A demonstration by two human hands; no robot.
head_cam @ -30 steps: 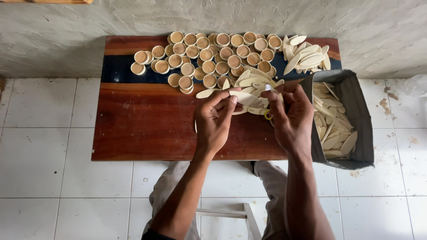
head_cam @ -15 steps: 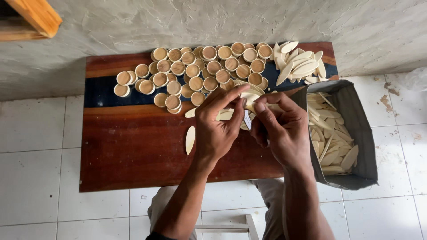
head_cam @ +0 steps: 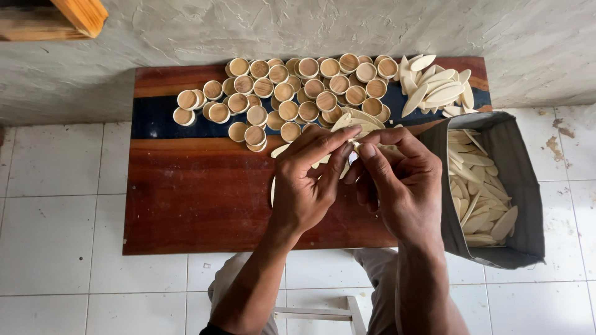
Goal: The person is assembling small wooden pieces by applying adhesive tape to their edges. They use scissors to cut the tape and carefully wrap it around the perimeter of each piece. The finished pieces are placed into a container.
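Both hands meet over the wooden desk [head_cam: 186,205], each grip closed on the same thin pale leaf strip [head_cam: 345,162]: the left hand [head_cam: 307,186] pinches it from one side, the right hand [head_cam: 400,186] from the other. The strip looks light, thin and springy, likely to crack if bent sharply, so the edges near its ends seem the safest hold. Just beyond the grip lie loose strips [head_cam: 437,90] and small round cups [head_cam: 292,93]; right of it stands a grey bag [head_cam: 528,205] of more strips.
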